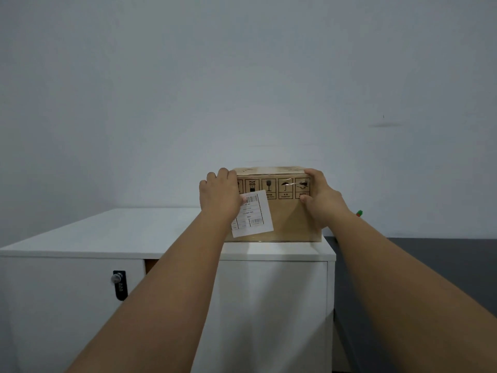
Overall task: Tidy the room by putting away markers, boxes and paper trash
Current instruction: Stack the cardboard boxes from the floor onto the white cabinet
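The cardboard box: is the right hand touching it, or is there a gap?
Touching. The head view shows the right hand on the cardboard box, fingers over its top right corner and thumb pressed on its front face.

A box [282, 211] sits on the cabinet [107, 232], at its right end, close to the wall [242, 76] behind. The left hand [219, 192] is on the box's left side, the right hand [321, 195] on its right. A label [252, 214] lies on the box's front, lower left. A lock [119, 284] sits on the cabinet's front, left. A marker [359, 212] lies right of the box.
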Tool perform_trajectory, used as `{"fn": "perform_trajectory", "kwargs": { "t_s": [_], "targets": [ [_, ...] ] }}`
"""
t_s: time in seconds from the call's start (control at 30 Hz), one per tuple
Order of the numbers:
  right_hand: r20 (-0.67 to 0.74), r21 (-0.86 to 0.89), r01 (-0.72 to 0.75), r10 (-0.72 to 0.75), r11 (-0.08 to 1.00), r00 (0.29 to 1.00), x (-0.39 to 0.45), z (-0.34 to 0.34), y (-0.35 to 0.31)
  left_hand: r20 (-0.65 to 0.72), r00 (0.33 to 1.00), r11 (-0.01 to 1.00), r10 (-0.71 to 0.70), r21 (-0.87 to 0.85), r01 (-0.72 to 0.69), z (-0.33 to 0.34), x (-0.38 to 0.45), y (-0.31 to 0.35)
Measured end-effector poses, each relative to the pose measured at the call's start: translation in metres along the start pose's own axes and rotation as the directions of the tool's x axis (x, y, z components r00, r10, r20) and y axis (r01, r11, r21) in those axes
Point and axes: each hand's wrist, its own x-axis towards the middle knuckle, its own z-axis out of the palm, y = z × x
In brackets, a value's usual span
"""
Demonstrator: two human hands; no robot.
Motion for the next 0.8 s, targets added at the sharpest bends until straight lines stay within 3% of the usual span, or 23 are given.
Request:
{"fn": "perform_trajectory", "kwargs": {
  "t_s": [0.4,0.57,0.67,0.8],
  "targets": [
    [-0.016,0.005,0.003,-0.003,1.000,1.000,0.037,0.025,0.010,-0.027,0.999,0.987,-0.039,-0.160,0.035,0.053,0.030,-0.008],
    [-0.025,-0.092,-0.043,0.041,0.995,0.999,0.026,0.028,0.003,0.121,0.993,0.968,-0.013,-0.247,0.043,0.052,0.021,-0.012],
    [-0.060,-0.296,-0.100,0.086,0.950,0.994,0.006,0.021,0.004,0.239,0.971,0.915,-0.012,-0.389,0.107,0.044,-0.008,-0.030],
    [-0.142,-0.288,-0.160,0.123,0.944,0.982,-0.033,0.028,0.001,0.201,0.977,0.830,-0.068,-0.532,0.167,0.038,-0.098,-0.071]
  ]
}}
